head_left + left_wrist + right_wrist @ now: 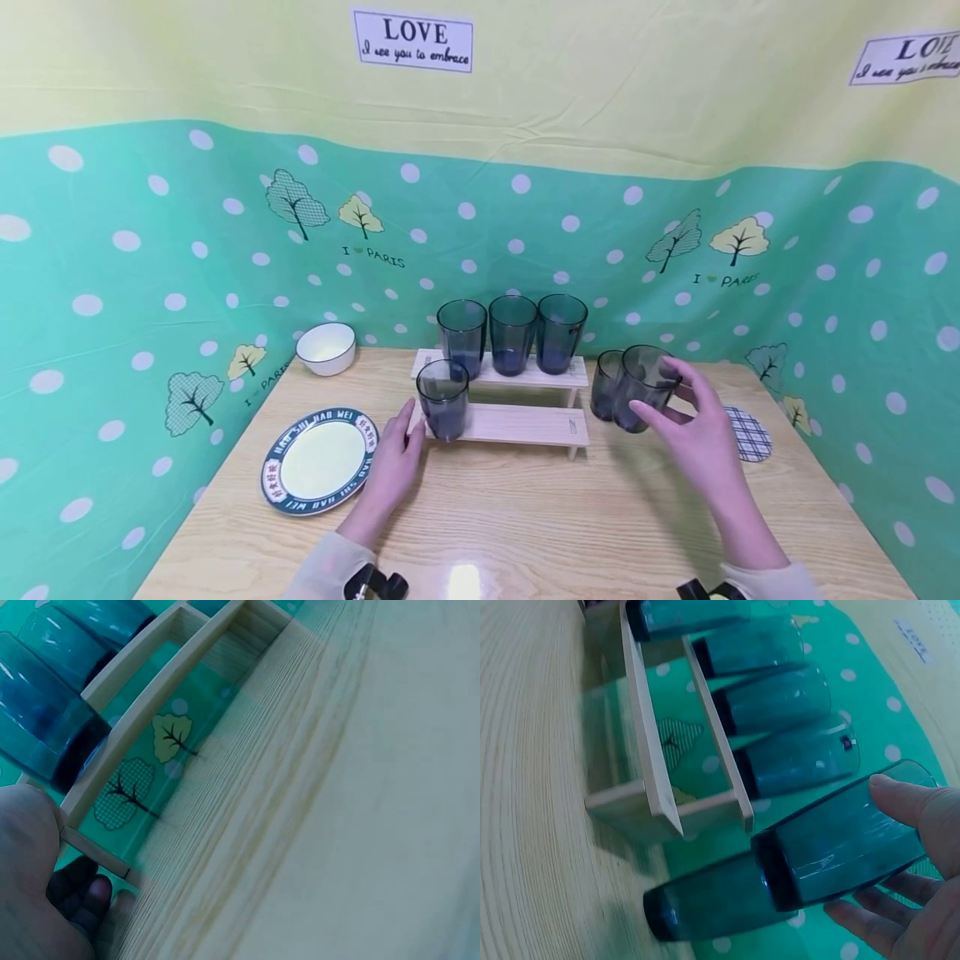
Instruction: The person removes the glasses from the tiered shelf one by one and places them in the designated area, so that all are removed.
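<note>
In my right hand (701, 425) I hold a dark tinted drinking glass (643, 387), thumb on the near side and fingers on the far side. It overlaps another tinted glass (604, 387) standing on the table behind it. My left hand (397, 454) is at the left end of a two-tier wooden rack (525, 423), its fingers beside the end leg in the left wrist view. Close to that hand, one glass (444, 408) stands on the lower tier. Three more glasses, including the middle one (513, 337), stand in a row on the upper tier.
A white bowl (326, 350) sits at the back left of the wooden table (525, 525). Nearer on the left lies a plate (318, 458) with a patterned blue rim. A checkered round mat (750, 435) lies right of my right hand. Dotted green cloth (465, 217) walls the table.
</note>
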Available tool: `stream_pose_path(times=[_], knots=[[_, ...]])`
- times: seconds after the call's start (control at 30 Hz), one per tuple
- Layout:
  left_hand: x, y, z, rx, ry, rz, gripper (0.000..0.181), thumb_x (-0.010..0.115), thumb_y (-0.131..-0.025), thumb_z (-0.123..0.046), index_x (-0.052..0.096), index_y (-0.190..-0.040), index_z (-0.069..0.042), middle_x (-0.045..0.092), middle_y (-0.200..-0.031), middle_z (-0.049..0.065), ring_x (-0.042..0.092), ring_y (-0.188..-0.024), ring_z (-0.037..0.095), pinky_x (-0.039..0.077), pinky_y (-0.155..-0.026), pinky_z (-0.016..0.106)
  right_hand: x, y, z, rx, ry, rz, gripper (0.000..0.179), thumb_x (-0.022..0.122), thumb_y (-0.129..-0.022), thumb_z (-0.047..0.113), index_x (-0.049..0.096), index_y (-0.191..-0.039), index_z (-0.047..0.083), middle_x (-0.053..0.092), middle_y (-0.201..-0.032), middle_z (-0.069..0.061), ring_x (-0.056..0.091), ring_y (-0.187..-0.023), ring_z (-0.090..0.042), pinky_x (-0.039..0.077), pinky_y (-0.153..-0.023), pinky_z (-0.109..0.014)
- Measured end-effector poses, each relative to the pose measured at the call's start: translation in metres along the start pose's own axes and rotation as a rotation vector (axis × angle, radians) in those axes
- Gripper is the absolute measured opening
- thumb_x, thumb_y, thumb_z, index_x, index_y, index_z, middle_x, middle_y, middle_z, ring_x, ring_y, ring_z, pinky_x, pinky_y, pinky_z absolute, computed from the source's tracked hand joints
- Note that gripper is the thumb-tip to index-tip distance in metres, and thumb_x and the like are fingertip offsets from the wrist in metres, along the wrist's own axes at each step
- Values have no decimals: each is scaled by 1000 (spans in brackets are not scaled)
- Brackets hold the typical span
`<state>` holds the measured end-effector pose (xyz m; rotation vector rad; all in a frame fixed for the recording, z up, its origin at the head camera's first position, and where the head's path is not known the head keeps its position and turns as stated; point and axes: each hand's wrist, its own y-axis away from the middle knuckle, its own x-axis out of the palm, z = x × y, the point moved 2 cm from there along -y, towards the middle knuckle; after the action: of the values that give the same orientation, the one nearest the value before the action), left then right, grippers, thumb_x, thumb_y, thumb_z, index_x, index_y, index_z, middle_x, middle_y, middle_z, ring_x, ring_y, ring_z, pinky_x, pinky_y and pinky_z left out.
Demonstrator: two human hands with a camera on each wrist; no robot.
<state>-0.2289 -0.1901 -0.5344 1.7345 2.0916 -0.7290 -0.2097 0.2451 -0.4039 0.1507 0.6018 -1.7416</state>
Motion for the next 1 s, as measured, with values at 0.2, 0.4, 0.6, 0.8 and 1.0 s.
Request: stream_pose_path(times=[0.2, 0.4, 0.6, 0.8, 1.0], knots=[[0, 0, 1, 9, -4, -6, 60, 50, -119, -32, 37, -171, -3, 60, -149, 26, 60, -135, 42, 48, -117, 64, -9, -7, -13, 18, 47, -53, 89, 92, -94, 28, 45, -169, 24, 51, -157, -15, 59, -137, -41, 56, -86, -8], [1, -1, 3, -7, -3, -9, 61, 51, -119, -33, 37, -171, -5, 62, -145, 24, 62, -128, 39, 50, -115, 62, -15, -17, -25, 55, 64, -101, 89, 92, -95, 32, 44, -170, 22, 52, -157, -16, 57, -137, -41, 54, -84, -6], [2, -1, 4, -2, -6, -7, 61, 51, -118, -32, 37, -171, -5, 64, -139, 22, 64, -118, 35, 54, -108, 60, -18, -26, -40, 87, 76, -153, 89, 91, -95, 31, 43, -170, 22, 51, -159, -13, 55, -139, -40, 54, -85, -6], [2, -1, 4, -24, -9, 7, 62, 51, -119, -33, 35, -173, -8, 63, -139, 20, 63, -118, 33, 54, -108, 58, -19, -33, -57, 106, 95, -166, 90, 91, -95, 32, 42, -171, 22, 49, -165, -12, 54, -141, -42, 53, -83, -5], [2, -2, 3, -27, -22, 3, 61, 50, -119, -32, 36, -173, -8, 64, -134, 19, 62, -109, 30, 56, -102, 55, -13, -40, -75, 140, 124, -155, 91, 90, -97, 33, 40, -172, 20, 46, -168, -14, 53, -143, -44, 51, -80, -4]])
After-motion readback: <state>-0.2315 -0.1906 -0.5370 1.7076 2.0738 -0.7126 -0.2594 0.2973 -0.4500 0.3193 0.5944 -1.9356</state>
